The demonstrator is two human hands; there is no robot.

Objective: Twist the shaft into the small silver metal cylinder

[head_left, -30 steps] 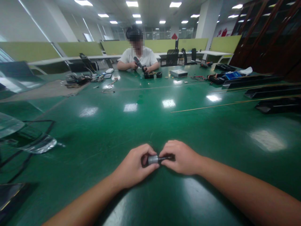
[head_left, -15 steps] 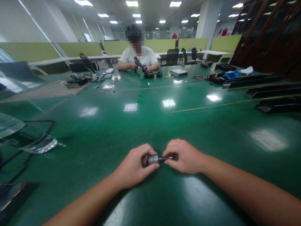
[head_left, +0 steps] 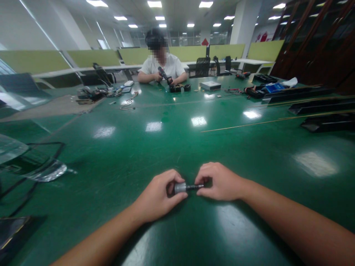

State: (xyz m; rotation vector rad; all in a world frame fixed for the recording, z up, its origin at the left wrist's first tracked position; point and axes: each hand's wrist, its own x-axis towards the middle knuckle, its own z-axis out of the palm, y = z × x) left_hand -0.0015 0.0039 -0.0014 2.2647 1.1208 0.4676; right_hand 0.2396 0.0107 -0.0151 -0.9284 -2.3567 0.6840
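Low over the green table (head_left: 124, 155), my left hand (head_left: 156, 194) is closed on a short silver-grey cylinder (head_left: 181, 187), thumb below and fingers above. Out of the cylinder's right end runs a thin dark ridged shaft (head_left: 191, 187), lying level and pointing right; its exact kind is not clear. The thumb and forefinger of my right hand (head_left: 219, 181) pinch the shaft near its tip. A bare stretch of shaft shows between the two hands.
Across the table a person (head_left: 162, 68) in a white shirt holds a dark tool (head_left: 162, 72). A clear plastic bottle (head_left: 33, 164) lies at left. Black channels (head_left: 330, 122) and thin rods (head_left: 249, 125) reach in from the right. Electronic parts (head_left: 91, 94) lie far left.
My right hand has slid a little to the right along the shaft, baring more of it. My left hand keeps its hold on the cylinder.
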